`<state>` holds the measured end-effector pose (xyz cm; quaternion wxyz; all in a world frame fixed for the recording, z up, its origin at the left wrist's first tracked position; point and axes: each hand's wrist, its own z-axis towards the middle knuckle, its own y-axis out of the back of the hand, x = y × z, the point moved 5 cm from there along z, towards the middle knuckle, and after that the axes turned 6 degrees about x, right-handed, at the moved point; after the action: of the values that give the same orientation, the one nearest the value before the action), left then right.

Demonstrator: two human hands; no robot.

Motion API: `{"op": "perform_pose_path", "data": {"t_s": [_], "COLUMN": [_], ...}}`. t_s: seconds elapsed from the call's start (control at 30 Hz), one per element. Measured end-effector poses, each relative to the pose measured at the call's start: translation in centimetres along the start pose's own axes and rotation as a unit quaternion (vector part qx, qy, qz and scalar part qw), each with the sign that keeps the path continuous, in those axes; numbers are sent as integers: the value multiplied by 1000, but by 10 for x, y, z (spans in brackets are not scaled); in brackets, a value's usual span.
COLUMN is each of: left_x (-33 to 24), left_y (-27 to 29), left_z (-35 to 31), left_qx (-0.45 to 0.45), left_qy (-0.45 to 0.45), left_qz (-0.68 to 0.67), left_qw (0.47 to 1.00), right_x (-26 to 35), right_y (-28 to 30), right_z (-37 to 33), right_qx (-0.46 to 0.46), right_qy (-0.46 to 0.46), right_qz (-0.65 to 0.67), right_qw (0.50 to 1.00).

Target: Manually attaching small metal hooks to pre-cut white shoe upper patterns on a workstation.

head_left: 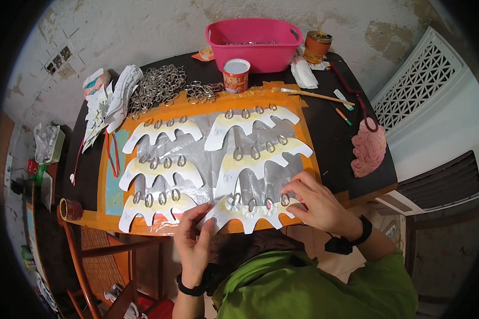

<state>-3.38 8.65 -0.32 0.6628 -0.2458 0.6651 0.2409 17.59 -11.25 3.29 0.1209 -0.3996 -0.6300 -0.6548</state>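
At the table's near edge lies a white scalloped paper cutout (248, 223), with several metal rings standing along its yellowish upper edge. My left hand (193, 236) pinches its left end between thumb and fingers. My right hand (319, 204) is at its right end, thumb and index finger closed around the rightmost metal ring (285, 200). Beyond it, two similar cutouts, a middle one (261, 165) and a far one (245, 123), bear rings too. More ringed cutouts, such as the nearest one (157, 210), lie in a column on the left.
Loose rings (157, 87) are heaped at the back left beside stacked white cutouts (123, 98). Behind stand a red tin (236, 80) and a pink basket (255, 53). A long-handled brush (316, 95), a pink cloth (368, 149) and a pencil (341, 114) lie right. A chair (98, 260) stands left.
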Motion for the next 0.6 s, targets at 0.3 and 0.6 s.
{"op": "perform_pose_path", "data": {"t_s": [0.3, 0.6], "left_x": [-5, -12], "left_y": [6, 12], "left_z": [6, -4], "left_qx": [37, -59], "left_qy": [-19, -100], "left_qz": [-124, 232], "left_qw": [991, 966], "right_x": [7, 4], "right_y": [-4, -4], "right_z": [7, 10], "right_qx": [20, 6], "right_qy": [40, 60], "right_qz": [-15, 15], "right_qw": [999, 998]}}
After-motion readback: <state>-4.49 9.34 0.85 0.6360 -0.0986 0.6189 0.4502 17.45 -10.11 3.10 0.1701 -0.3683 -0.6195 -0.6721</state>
